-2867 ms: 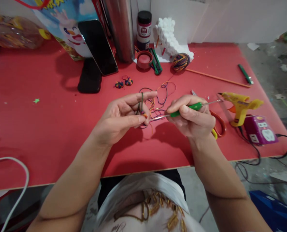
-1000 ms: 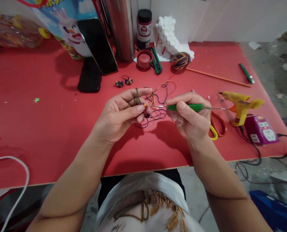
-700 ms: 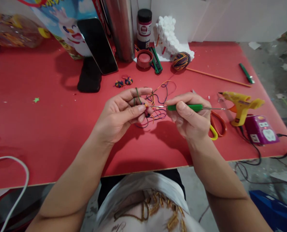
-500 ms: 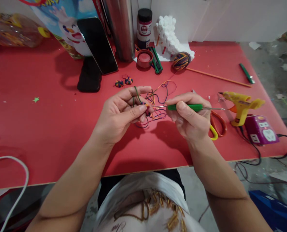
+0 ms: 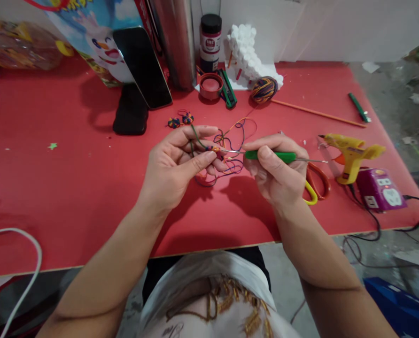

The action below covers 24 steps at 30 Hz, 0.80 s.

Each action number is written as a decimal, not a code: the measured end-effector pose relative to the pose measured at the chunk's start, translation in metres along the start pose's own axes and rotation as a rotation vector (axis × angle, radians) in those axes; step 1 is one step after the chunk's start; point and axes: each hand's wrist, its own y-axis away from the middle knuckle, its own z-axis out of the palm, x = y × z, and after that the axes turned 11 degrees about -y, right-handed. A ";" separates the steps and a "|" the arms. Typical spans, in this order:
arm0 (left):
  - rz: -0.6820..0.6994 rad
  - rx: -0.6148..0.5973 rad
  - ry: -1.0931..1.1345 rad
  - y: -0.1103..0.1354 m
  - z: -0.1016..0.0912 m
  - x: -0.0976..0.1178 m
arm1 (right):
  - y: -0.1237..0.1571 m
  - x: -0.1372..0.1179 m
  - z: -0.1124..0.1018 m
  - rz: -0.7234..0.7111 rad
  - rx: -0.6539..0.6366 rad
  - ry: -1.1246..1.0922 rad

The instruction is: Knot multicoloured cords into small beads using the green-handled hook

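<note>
My left hand [image 5: 181, 162] pinches a small multicoloured crochet piece [image 5: 214, 149] between thumb and fingers, and green yarn [image 5: 197, 136] loops over its index finger. My right hand [image 5: 280, 164] grips the green handle of a double-ended crochet hook [image 5: 271, 155]. The hook's left tip reaches the piece; the other metal end points right. Loose multicoloured yarn [image 5: 236, 164] lies tangled beneath and beyond my fingers. Two small crocheted pieces [image 5: 181, 119] rest on the red table just behind my left hand. The stitches at the hook's tip are too small to make out.
A yarn ball [image 5: 265, 89] sits at the back by a wooden stick [image 5: 318, 112]. Scissors [image 5: 318, 183] lie beside my right hand, near a yellow glue gun [image 5: 352, 152] and a purple power box [image 5: 382, 188]. A phone [image 5: 144, 68] leans at back left.
My left thumb and fingers have shifted slightly around the crochet piece, which has turned a little. The hook's tip stays at the piece, and its handle has barely moved.
</note>
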 end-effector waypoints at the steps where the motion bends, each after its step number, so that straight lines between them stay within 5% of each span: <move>1: -0.004 0.000 0.000 0.000 0.000 0.000 | 0.000 0.000 0.000 0.003 0.011 0.010; 24: -0.061 -0.027 0.127 -0.002 0.003 -0.001 | 0.001 0.001 0.000 0.003 0.026 0.004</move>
